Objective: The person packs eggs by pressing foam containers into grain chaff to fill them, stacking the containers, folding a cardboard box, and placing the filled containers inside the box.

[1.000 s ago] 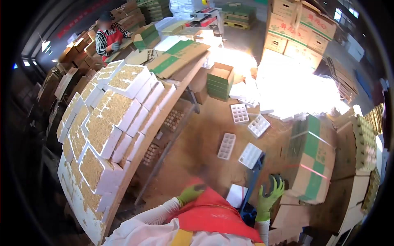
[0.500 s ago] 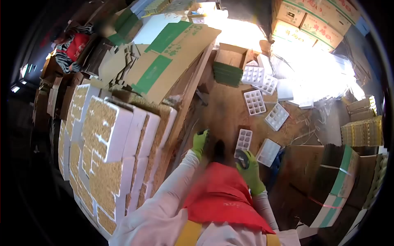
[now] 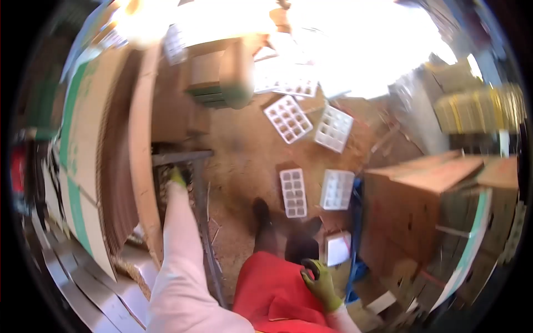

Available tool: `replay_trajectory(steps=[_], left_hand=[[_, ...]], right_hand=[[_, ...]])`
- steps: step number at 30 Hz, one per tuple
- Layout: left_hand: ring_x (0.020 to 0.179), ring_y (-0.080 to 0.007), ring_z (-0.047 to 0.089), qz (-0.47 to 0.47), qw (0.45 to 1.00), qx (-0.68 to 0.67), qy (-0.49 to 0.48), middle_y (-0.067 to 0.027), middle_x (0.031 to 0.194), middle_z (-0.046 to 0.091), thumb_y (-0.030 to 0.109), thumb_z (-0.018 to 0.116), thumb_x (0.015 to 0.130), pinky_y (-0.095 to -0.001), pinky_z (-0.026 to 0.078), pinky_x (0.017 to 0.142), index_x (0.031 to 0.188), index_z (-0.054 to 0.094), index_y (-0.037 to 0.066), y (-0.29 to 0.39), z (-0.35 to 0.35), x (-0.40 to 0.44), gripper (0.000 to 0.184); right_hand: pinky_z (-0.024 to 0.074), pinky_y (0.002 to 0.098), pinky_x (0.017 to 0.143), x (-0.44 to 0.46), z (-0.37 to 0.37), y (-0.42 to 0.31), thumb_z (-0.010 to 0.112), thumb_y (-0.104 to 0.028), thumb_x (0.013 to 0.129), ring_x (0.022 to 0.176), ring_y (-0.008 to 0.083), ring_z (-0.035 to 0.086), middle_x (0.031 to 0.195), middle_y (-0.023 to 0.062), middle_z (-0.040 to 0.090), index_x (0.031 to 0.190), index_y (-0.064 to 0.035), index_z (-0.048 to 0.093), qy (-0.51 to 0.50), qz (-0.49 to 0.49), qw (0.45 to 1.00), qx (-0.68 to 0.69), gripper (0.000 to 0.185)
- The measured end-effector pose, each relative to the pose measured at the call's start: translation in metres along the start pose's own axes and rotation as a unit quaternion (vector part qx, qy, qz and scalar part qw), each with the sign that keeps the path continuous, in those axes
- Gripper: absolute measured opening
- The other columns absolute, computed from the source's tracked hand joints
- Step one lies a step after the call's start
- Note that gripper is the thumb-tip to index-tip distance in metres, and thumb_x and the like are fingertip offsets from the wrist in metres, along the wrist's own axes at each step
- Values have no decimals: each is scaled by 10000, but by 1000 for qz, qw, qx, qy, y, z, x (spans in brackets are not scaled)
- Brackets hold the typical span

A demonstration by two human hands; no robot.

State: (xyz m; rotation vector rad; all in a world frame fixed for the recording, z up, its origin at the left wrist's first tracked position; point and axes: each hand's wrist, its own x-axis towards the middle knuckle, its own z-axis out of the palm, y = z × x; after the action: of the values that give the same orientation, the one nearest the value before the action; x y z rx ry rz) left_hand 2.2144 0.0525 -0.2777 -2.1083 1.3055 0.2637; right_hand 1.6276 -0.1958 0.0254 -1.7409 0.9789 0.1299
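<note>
My left hand (image 3: pixel 176 178), in a green and black glove, reaches under the edge of the wooden table (image 3: pixel 143 139), beside its metal frame (image 3: pixel 201 194). Its fingers are blurred and partly lost against the dark shelf. Near the right side of my red apron (image 3: pixel 266 288) is my right hand (image 3: pixel 320 283), gloved the same way. Its fingers curl with a gap between them and nothing visible in them. White trays with compartments lie on the floor ahead, among them a long one (image 3: pixel 293 192) and a wider one (image 3: pixel 337 190).
Flattened cardboard (image 3: pixel 83 161) with green bands is stacked on the table at left. An open box (image 3: pixel 214 72) stands ahead. Tied cardboard boxes (image 3: pixel 411 205) are at right, beside a blue frame (image 3: pixel 354 238). White foam boxes (image 3: pixel 100 288) sit lower left.
The view has swung left and moved forward. My left arm has extended under the table edge, and my right hand has drawn back beside the apron. The co-worker is now barely visible at the far left.
</note>
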Motion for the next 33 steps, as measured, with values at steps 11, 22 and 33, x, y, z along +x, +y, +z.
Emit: replay_trajectory(steps=[11, 22, 33], left_hand=[[655, -208, 660, 556, 662, -426, -267, -109, 805, 690, 74, 591, 802, -327, 516, 637, 1031, 670, 46, 334, -509, -173, 243], [1030, -323, 590, 443, 693, -533, 198, -134, 1112, 590, 97, 794, 658, -380, 484, 896, 1234, 578, 79, 508, -758, -123, 616], [866, -234, 608, 374, 541, -750, 68, -82, 938, 604, 52, 681, 761, -314, 495, 788, 1137, 619, 34, 585, -676, -65, 382]], right_hand=[[413, 499, 929, -56, -134, -10, 669, -351, 829, 1073, 320, 556, 1212, 168, 570, 1283, -69, 535, -27, -56, 980, -190, 551], [482, 269, 633, -140, -234, 42, 561, -159, 951, 688, 160, 583, 787, 59, 615, 1081, 5, 576, 538, 40, 774, 332, 210], [491, 477, 789, -17, -318, 65, 572, -255, 901, 836, 383, 621, 924, 210, 655, 1126, -16, 607, 563, 97, 821, 19, 330]])
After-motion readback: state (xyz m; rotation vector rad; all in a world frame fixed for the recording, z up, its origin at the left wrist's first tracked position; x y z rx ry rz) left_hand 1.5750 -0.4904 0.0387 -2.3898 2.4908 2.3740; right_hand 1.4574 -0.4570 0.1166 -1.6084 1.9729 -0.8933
